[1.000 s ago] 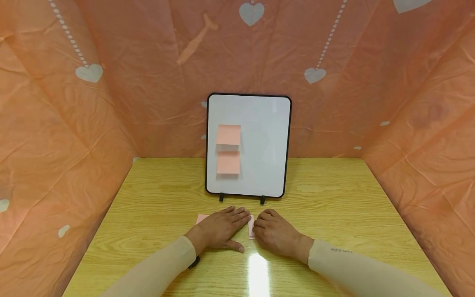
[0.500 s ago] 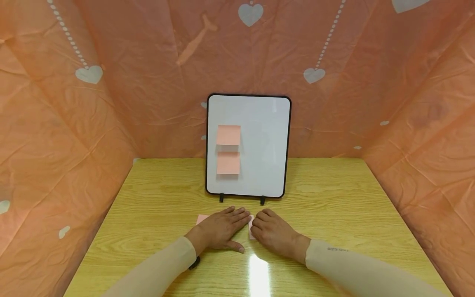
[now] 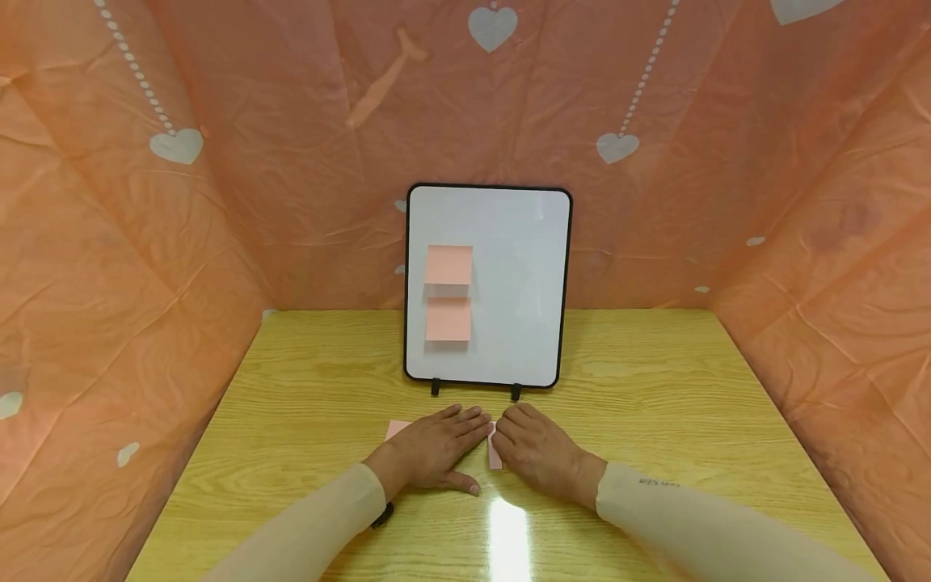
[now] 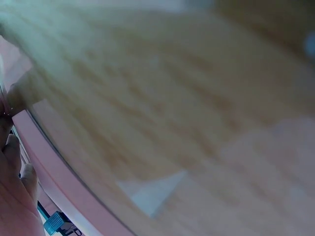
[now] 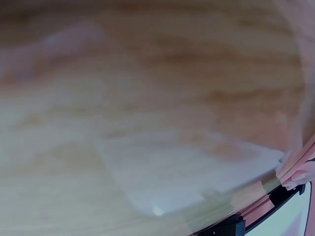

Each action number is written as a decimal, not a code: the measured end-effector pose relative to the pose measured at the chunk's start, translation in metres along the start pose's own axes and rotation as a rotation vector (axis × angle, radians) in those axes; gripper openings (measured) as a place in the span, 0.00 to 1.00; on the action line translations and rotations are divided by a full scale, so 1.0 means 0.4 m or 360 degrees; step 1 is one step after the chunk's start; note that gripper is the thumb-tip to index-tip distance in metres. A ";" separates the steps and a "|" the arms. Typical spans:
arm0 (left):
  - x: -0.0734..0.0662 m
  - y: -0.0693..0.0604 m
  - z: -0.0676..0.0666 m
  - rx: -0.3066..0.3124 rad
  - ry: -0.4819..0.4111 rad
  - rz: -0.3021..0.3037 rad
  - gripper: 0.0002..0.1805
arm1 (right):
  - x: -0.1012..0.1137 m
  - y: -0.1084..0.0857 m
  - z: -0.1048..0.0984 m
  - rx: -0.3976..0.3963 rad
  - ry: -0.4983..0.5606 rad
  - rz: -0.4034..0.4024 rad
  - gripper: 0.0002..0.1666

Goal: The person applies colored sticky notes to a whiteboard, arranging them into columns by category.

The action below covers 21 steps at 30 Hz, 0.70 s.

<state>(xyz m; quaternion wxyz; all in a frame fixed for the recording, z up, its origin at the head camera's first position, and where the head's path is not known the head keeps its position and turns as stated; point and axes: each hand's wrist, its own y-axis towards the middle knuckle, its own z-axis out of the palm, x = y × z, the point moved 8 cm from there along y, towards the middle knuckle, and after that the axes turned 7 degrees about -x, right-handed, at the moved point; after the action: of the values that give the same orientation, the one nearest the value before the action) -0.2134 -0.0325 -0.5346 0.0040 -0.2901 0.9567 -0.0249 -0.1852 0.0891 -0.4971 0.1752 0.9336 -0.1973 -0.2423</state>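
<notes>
My left hand (image 3: 440,446) lies flat, palm down, over pink paper, with its fingers stretched to the right. Beyond its fingertips shows a narrow strip of pink paper (image 3: 495,457). My right hand (image 3: 540,453) has curled fingers that pinch this paper near its upper right edge; its thumb is hidden. Another pink piece (image 3: 396,428) pokes out behind the left wrist. In the left wrist view, part of the left hand (image 4: 18,196) fills the lower left corner; both wrist views are blurred.
A black-framed whiteboard (image 3: 520,283) stands on black feet behind the hands, bearing an upper pink note (image 3: 448,264) and a lower one (image 3: 448,319). A small black object (image 3: 382,515) lies beside the left sleeve. Orange cloth (image 3: 291,162) surrounds the wooden table (image 3: 655,388).
My right hand has shifted slightly left, and its fingers have risen to the upper part of the paper strip. The left hand has stayed in place.
</notes>
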 end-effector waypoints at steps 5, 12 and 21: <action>-0.001 0.002 -0.001 -0.0020 0.0007 0.0011 0.55 | -0.004 0.001 -0.004 -0.0030 0.0017 0.0007 0.12; -0.002 0.004 -0.007 -0.0030 0.0003 0.0014 0.54 | -0.008 0.002 -0.008 -0.0077 0.0065 0.0027 0.11; -0.003 0.003 -0.009 -0.0001 -0.0031 -0.0005 0.54 | -0.016 0.003 -0.004 -0.0087 0.0139 0.0099 0.08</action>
<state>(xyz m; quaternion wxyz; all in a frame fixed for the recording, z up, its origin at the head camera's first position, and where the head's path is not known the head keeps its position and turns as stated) -0.2131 -0.0306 -0.5310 0.0133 -0.2918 0.9561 -0.0217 -0.1898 0.0915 -0.4926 0.2167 0.9316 -0.2117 -0.2011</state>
